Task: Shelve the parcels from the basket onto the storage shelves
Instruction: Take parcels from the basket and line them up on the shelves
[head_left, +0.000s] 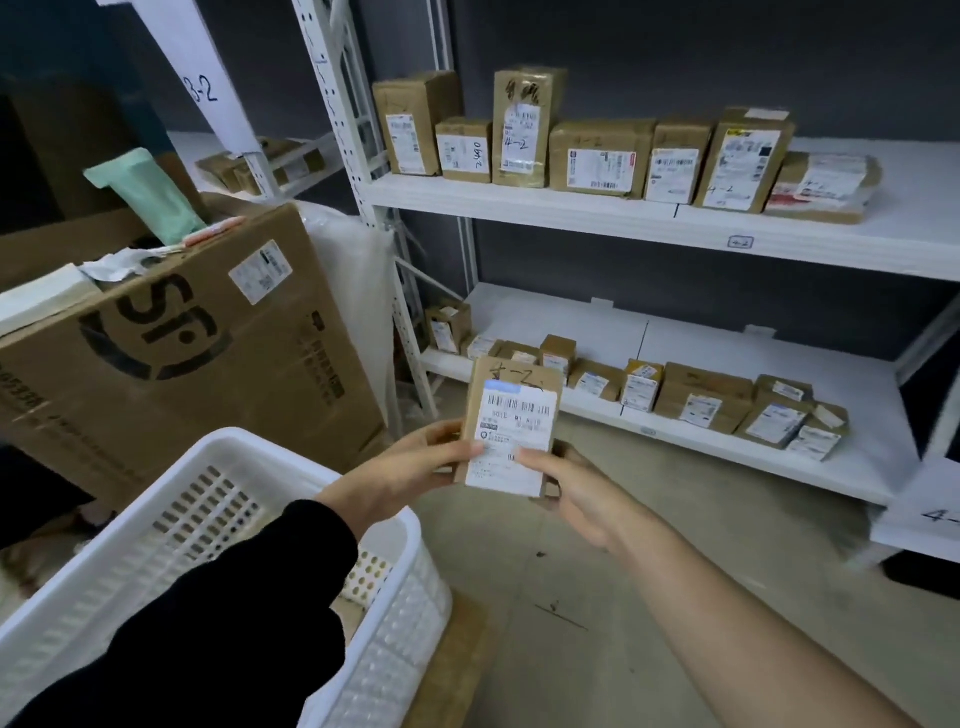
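Observation:
I hold a small brown cardboard parcel (511, 415) upright in front of me, with a white barcode label and "4-2" handwritten on top. My left hand (410, 462) grips its left edge and my right hand (576, 488) grips its lower right corner. The white plastic basket (208, 457) sits at lower left, under my black-sleeved left arm; its contents are mostly hidden. The white storage shelves stand ahead: an upper shelf (571, 218) tagged "4-2" carries a row of upright parcels, and a lower shelf (701, 441) carries several small parcels.
A large brown carton (182, 353) printed "SF" stands at left behind the basket, with a green pouch (150, 197) and papers on top. A white shelf upright (363, 156) rises beside it. Flat cardboard lies under the basket on a grey floor (571, 597).

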